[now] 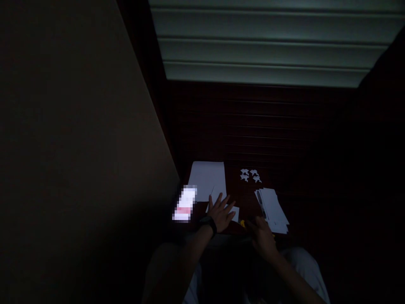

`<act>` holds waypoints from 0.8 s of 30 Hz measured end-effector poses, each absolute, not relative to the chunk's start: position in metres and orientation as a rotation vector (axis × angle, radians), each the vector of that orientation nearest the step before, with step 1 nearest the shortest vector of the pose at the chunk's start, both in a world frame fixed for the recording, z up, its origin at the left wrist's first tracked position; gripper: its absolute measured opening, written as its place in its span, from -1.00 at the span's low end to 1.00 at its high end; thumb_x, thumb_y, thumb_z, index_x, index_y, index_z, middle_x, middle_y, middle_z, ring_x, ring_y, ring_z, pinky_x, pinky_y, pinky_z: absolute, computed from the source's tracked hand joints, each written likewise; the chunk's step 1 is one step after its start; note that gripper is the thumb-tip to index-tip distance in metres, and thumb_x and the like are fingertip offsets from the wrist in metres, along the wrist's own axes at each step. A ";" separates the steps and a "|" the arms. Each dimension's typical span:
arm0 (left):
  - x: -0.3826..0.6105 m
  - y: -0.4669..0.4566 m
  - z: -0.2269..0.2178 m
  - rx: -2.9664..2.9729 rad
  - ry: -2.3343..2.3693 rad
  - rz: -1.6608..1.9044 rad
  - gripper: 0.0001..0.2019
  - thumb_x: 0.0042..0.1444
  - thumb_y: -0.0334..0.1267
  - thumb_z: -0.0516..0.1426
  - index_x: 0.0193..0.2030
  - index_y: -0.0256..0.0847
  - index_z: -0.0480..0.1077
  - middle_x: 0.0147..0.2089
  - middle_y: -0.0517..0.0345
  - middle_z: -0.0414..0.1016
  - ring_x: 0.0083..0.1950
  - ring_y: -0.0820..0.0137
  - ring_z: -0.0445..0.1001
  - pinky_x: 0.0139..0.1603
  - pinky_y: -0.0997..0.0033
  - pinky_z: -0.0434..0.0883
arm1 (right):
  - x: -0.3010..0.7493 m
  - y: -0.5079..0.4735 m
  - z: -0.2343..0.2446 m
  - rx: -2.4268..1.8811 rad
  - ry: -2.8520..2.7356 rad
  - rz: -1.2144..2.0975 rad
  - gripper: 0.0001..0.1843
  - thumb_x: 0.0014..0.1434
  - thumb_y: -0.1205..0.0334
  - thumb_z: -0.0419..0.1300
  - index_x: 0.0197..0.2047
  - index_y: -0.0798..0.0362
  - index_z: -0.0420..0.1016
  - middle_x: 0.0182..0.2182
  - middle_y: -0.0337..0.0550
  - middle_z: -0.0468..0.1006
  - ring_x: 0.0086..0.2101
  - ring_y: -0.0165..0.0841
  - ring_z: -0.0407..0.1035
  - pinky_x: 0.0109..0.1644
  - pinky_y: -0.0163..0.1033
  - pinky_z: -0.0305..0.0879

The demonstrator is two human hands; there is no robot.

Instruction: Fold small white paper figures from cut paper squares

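Right, here on a dark tabletop [237,188] a large white sheet [207,179] is serving as our landmark, and the left hand [219,214] is lying just off its near right corner. That hand's fingers are spreading flat, the grip standing wide, with a dark wristband [210,225] showing behind it. Beneath the palm a small paper piece [235,213] is peeking out, resting just nearward and right of the large sheet. Farther to the right of that sheet, on the near side, the right hand [262,234] is curling its fingers; its grip is looking narrow, holding a yellow object [242,223] that the gloom is keeping unidentifiable. Over at the large sheet's near left corner, a bright, pixelated phone [185,204] is glowing. Right of the large sheet, well apart from it, four paper cutouts [257,179] are sitting in a cluster. And nearer, to the sheet's far right, a paper stack [274,207] is lying with a pen [261,200] running along its left edge.
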State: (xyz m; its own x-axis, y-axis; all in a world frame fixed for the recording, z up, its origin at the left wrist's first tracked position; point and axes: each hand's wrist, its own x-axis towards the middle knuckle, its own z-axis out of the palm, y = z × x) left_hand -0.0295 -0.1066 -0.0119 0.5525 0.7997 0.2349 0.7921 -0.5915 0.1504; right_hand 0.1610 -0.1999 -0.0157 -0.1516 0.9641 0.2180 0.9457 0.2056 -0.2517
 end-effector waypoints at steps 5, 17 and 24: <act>-0.031 -0.106 -0.010 2.734 1.405 0.409 -0.54 0.21 0.03 -0.18 0.24 0.12 0.06 0.34 0.23 -0.03 0.36 0.12 -0.32 0.21 -0.24 -0.40 | 0.159 -0.205 -0.017 -1.810 -2.157 0.080 -0.54 0.04 0.48 0.05 0.00 -0.03 0.41 -0.28 -0.05 0.31 -0.23 -0.18 0.19 -0.17 -0.16 0.12; -0.043 -0.107 -0.005 2.736 1.542 0.580 -0.51 0.25 -0.10 -0.19 0.31 -0.07 -0.06 0.37 0.15 -0.15 0.36 0.16 -0.28 0.28 -0.09 -0.25 | 0.168 -0.187 -0.019 -1.699 -2.107 0.168 -0.67 0.15 0.34 0.07 -0.01 -0.06 0.42 -0.27 -0.07 0.38 -0.23 -0.20 0.25 -0.18 -0.15 0.17; -0.062 -0.111 -0.022 2.749 1.558 0.508 -0.50 0.24 -0.06 -0.17 0.28 -0.14 0.01 0.36 0.10 -0.09 0.36 0.18 -0.24 0.30 0.00 -0.17 | 0.171 -0.186 -0.024 -1.651 -2.088 0.172 -0.70 0.16 0.29 0.09 -0.03 -0.05 0.43 -0.24 -0.05 0.40 -0.20 -0.17 0.27 -0.15 -0.12 0.20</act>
